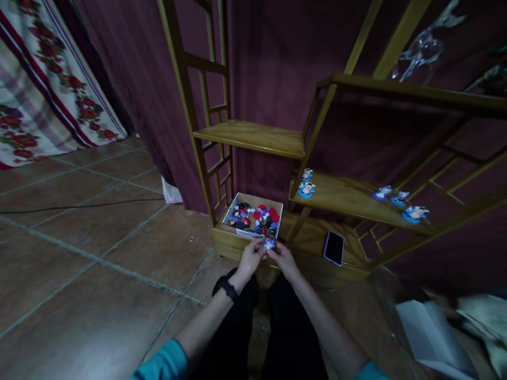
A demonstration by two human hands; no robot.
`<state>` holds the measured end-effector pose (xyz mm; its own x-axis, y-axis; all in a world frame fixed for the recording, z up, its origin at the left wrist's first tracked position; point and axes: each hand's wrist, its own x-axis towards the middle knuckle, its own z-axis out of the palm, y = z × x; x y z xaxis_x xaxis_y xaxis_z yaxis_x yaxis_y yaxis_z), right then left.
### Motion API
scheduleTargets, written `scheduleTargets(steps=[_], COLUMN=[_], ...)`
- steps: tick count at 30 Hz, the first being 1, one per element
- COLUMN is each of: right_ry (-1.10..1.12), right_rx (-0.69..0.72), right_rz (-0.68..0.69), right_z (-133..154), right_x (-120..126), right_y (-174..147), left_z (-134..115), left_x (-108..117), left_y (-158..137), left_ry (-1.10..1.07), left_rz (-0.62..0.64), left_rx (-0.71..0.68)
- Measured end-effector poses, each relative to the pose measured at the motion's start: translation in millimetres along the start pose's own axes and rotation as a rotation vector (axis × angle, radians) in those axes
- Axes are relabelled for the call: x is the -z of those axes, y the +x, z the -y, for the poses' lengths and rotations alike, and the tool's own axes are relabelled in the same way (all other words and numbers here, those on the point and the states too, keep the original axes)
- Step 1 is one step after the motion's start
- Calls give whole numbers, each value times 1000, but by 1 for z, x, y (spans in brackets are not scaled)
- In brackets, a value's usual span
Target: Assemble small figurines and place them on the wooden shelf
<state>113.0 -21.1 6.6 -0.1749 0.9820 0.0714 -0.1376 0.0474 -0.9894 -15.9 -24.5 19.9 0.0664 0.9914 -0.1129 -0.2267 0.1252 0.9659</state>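
Your two hands meet at the lower center of the frame, in front of the open box (263, 202). Your left hand (249, 257) and right hand (284, 257) grasp one small figurine (268, 244) between the fingertips. The figurine is violet-blue and white; its finer details are too small to resolve, and any lettering on it cannot be read. The box, at the center of the frame, contains mixed figures (255, 218) in red, blue, black and white. It rests on the base of the wooden shelf unit (253, 135). On the shelf (340, 195) at right of center, two figurines (306, 189) stand at the left end and three (399, 198) toward the right end, on blue or violet bases. Below them lies a dark-screened smartphone (334, 247) with a pale violet edge.
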Motion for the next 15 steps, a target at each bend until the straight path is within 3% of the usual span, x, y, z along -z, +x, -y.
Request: scheduleTargets(steps=[6,15], right_ry=[12,-39], right_rx=[-20,2], right_rz=[7,35], right_z=[-3,6], right_x=[1,10], right_y=[-10,-25], left_z=[-14,-17], left_x=[5,-7], left_y=[-26,-56], left_ry=[672,1316], left_rz=[29,117], left_rx=[-310,-457])
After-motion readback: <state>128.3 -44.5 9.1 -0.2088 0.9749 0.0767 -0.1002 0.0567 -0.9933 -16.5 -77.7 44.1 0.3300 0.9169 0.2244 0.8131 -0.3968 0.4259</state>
